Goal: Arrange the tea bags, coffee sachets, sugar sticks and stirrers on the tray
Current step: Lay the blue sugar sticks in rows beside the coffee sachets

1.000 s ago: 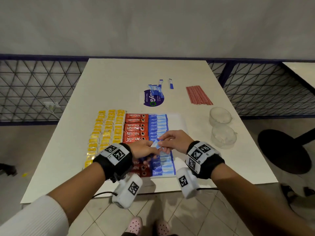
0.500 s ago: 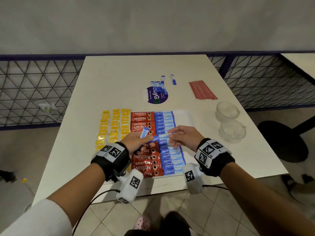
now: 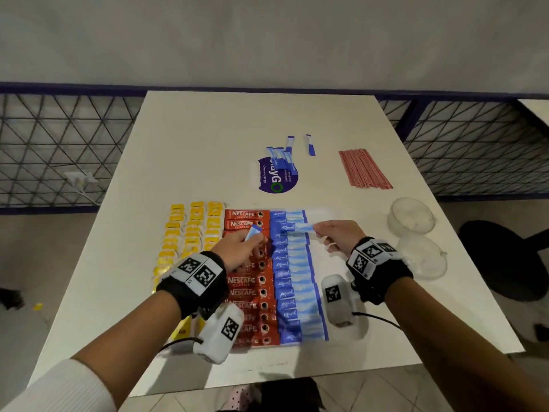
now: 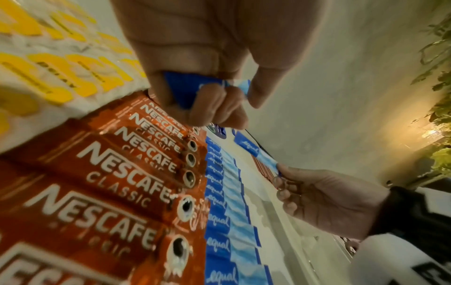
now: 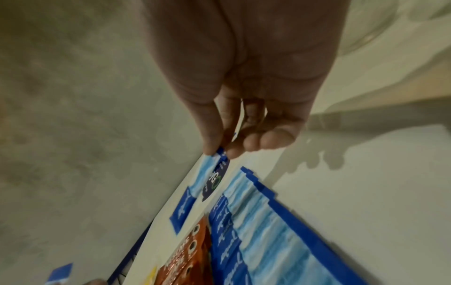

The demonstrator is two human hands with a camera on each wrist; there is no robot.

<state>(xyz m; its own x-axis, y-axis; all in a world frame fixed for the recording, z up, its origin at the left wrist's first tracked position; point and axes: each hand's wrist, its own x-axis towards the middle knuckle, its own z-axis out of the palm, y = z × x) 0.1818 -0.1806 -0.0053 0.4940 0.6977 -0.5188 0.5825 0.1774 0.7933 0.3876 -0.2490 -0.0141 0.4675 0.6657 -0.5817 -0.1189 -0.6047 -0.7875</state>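
Observation:
On the clear tray (image 3: 319, 211) lie columns of yellow tea bags (image 3: 190, 233), red Nescafe sachets (image 3: 252, 292) and blue Equal sugar sticks (image 3: 292, 281). My left hand (image 3: 252, 240) hovers over the sachets with its fingers curled round a blue sugar stick (image 4: 190, 86); I cannot tell whether it holds more than one. My right hand (image 3: 318, 230) pinches another sugar stick (image 3: 297, 226) by one end above the far part of the sugar column; the right wrist view shows this stick (image 5: 195, 185) hanging from thumb and forefinger. Red stirrers (image 3: 364, 172) lie in a bundle at the far right.
A few loose sugar sticks (image 3: 282, 160) lie on a purple sticker (image 3: 274, 181) beyond the tray, with one more stick (image 3: 310, 145) next to them. Two clear bowls (image 3: 411, 217) (image 3: 421, 258) stand right of the tray. Mesh fencing runs behind the white table (image 3: 208, 138).
The hands were together on one sugar stick; now they are apart. The right hand has drawn a stick away and moved toward the far end of the sugar column.

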